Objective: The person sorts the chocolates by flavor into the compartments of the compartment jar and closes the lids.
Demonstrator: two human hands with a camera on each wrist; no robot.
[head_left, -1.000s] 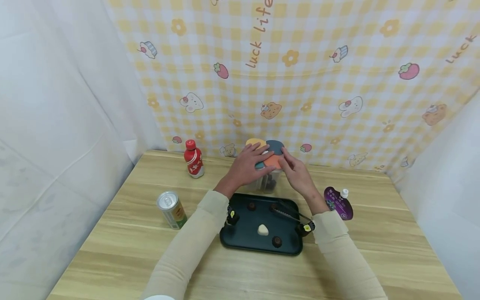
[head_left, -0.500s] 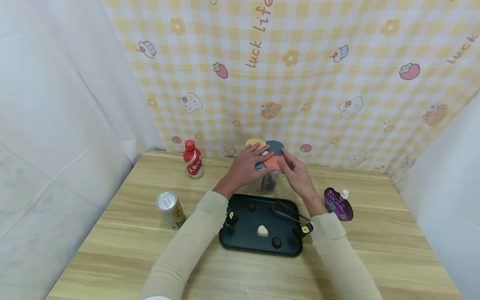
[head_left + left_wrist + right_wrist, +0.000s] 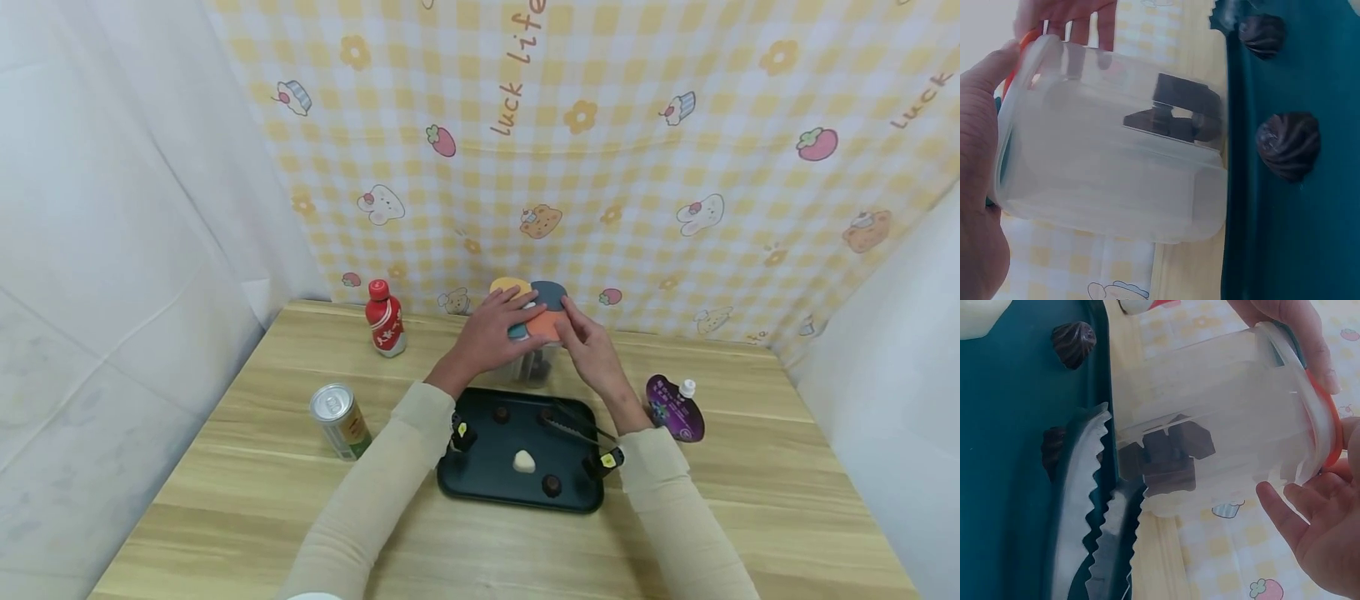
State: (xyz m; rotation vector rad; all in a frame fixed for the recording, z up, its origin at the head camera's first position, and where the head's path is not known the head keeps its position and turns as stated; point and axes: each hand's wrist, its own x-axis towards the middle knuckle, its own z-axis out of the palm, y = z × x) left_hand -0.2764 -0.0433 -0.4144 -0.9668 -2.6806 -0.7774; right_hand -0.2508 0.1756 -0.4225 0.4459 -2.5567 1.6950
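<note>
Because it stands at the far side of the bench (image 3: 232, 467), just behind the dark tray (image 3: 487, 479), your clear container (image 3: 1104, 181) is reached over that tray. Looks like light, stiff, smooth plastic; may skid, so brace it low around the walls. Your left hand (image 3: 497, 331) lies spread over its multicolored lid (image 3: 545, 325); your right hand (image 3: 594, 347) has straight fingers touching the lid's edge, not clenched. Watch the tongs (image 3: 1072, 500) on the tray, under your right forearm. Tin can (image 3: 341, 421), red bottle (image 3: 386, 321), purple pouch (image 3: 675, 408): off to the sides. Dark blocks (image 3: 1169, 475) inside may rattle; swirled pieces (image 3: 1289, 145) dot the tray.
</note>
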